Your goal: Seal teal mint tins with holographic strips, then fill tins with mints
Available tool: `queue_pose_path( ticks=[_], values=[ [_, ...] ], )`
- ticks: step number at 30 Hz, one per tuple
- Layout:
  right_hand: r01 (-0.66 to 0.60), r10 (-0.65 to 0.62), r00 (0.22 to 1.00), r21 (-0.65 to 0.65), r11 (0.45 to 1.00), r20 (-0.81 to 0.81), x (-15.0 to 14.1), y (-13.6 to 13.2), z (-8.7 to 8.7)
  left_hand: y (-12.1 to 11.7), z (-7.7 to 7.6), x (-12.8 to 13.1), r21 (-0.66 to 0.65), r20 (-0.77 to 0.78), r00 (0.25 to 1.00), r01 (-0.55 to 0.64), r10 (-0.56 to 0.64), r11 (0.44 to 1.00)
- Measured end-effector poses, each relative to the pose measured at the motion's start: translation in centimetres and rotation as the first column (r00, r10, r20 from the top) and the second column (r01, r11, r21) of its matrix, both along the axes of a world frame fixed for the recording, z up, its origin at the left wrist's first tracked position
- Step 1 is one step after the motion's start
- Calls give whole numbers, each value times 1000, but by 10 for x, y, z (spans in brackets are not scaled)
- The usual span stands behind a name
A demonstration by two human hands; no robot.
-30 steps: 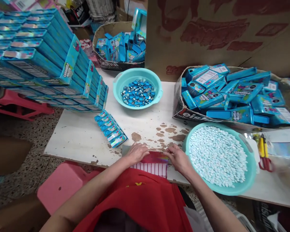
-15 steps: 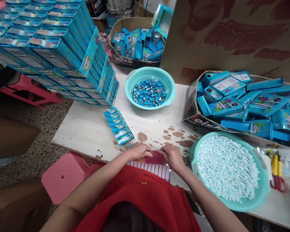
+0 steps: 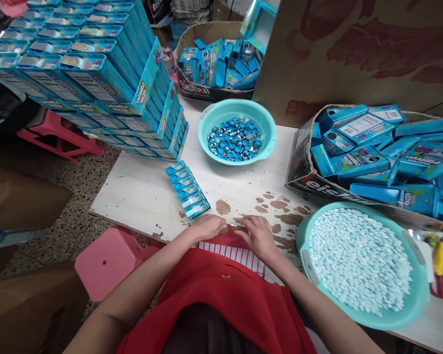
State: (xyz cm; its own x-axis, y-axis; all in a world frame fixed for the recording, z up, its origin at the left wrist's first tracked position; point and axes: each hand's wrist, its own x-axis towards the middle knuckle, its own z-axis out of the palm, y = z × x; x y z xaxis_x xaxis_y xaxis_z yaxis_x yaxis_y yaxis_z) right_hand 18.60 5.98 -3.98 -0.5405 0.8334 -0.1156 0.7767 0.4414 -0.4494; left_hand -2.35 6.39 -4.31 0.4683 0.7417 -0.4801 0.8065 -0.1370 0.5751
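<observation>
A person in a red apron (image 3: 206, 295) works with two bare hands at a worn white table (image 3: 133, 194). Just beyond the apron, at lower centre, lies a white sheet with dark stripes (image 3: 235, 254). Along its far edge runs a shiny red strip (image 3: 221, 238), its long axis across the frame, dipping slightly to the right.

Both hands are equally near it, one toward each end. The left hand (image 3: 209, 227) rests over its upper left part, fingers curled; whether they pinch it cannot be told. The right hand (image 3: 259, 238) is at its right end, thumb and fingers parted.

A slanting row of small blue tins (image 3: 187, 189) lies just past the left hand, its lower end nearest. At lower right, close to the right hand, is a turquoise basin (image 3: 418, 301) of pale candies. Farther off, at upper centre, a turquoise bowl (image 3: 237, 109) holds round blue and silver pieces; a tall stack of blue tins (image 3: 99, 78) fills the upper left.
</observation>
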Motion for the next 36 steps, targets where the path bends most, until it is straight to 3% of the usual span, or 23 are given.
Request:
queue_pose_path(
  ticks=[3,6,11,16,22,25,30,34,36],
  values=[
    [-60,60,998,-40,997,5,-18,-4,-4,-4,3,-4,-34,66,996,-56,58,998],
    [-61,61,998,-63,996,-2,-21,-5,-7,-17,8,-10,18,98,989,-114,112,993],
    [-161,157,986,-95,982,-46,-12,-6,4,-38,18,-23,128,59,996,-68,61,989],
    [-179,173,983,-108,978,-60,-14,-11,16,-49,25,-37,107,66,997,-54,47,993],
    [-191,186,981,-156,969,-46,-16,-8,13,-56,22,-46,-14,243,920,-313,307,950],
    [-200,192,979,-171,965,-60,-16,-5,11,-59,17,-50,-10,260,918,-307,299,952],
    [-224,214,974,-160,961,-77,-17,-2,7,-65,11,-58,16,187,937,-303,295,953],
    [-229,221,973,-154,961,-72,-17,0,6,-61,15,-62,21,53,962,-270,268,963],
    [-230,221,973,-154,961,-70,-16,1,5,-58,18,-64,-18,24,951,-308,308,951]
  ],
)
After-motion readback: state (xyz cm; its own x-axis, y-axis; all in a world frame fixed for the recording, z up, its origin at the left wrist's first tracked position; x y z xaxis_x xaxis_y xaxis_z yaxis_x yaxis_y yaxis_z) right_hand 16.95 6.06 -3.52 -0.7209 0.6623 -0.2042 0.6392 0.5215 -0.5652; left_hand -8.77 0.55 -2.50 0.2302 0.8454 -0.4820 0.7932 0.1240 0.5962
